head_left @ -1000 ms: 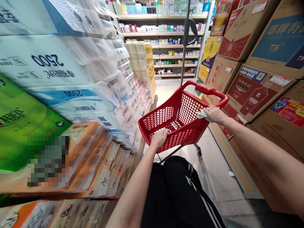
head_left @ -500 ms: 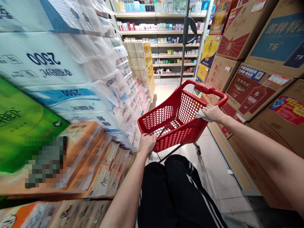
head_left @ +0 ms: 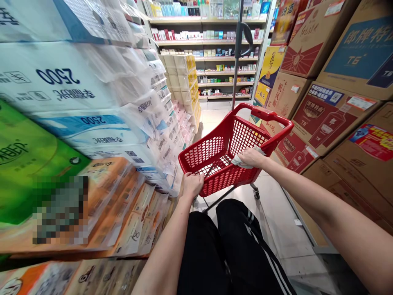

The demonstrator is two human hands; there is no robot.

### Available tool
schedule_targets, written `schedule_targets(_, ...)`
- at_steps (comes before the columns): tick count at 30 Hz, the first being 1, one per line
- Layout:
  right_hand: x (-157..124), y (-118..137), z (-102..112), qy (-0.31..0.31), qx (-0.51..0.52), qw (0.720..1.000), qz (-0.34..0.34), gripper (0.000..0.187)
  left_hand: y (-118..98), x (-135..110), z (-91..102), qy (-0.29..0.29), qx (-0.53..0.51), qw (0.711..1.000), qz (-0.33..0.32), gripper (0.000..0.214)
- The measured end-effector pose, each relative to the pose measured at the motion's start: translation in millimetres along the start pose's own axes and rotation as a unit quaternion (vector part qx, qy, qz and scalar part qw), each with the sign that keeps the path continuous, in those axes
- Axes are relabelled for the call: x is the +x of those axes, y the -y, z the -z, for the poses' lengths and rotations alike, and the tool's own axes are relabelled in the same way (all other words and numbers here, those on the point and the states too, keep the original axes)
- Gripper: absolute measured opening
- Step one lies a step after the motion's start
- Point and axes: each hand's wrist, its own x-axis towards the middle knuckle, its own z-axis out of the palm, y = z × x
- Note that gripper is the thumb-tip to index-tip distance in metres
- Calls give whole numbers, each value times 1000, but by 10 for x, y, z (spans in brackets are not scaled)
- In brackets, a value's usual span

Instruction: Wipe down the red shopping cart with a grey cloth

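Observation:
In front of my knees stands a red plastic shopping cart [head_left: 225, 145] with a perforated basket and a raised handle at the upper right. My left hand [head_left: 193, 185] grips the near left corner of its rim, fingers curled over the edge. A white cloth [head_left: 242, 163] is bunched under my right hand [head_left: 251, 157], which is closed on it and presses it against the near side rim. No goods show inside the basket. Below the basket, a caster [head_left: 254, 192] touches the tiled floor.
Stacked white tissue packs [head_left: 76, 78], a green pack [head_left: 27, 164] and orange packs [head_left: 104, 180] crowd the left. Cardboard boxes [head_left: 334, 119] are piled on the right. Behind the cart rise a metal pole [head_left: 236, 78] and stocked shelves [head_left: 208, 42].
My right hand has slid the cloth along the cart's near rim, leftward from near the handle toward my left hand. My left hand keeps its grip on the corner.

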Motion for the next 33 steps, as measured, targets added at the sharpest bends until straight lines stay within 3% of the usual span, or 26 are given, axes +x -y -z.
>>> schedule_targets(10, 304, 437, 213, 35, 43, 997, 46, 33, -23, -12, 17, 15, 6, 1000, -12, 55)
schedule_targets(18, 395, 555, 290, 52, 75, 994, 57, 32, -47, -18, 63, 22, -12, 1000, -8, 55)
schedule_targets(33, 557, 873, 364, 13, 119, 991, 62, 30, -31, -16, 60, 28, -16, 999, -4, 56)
